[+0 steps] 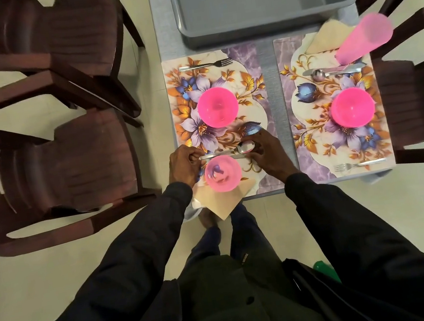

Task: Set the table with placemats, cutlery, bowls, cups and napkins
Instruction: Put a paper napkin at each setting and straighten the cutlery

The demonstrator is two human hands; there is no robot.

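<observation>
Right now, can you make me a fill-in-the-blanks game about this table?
Both bowls are ____.
The near cup stands on a ____.
The table has ____ placemats.
The left hand and right hand hold a spoon and a ____.
Missing words: pink, napkin, two, knife.

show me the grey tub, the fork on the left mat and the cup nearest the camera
grey tub (268, 28): head view, its near wall
fork on the left mat (203, 65): head view, middle of its handle
nearest cup (222, 174): head view, inside its open mouth
</observation>
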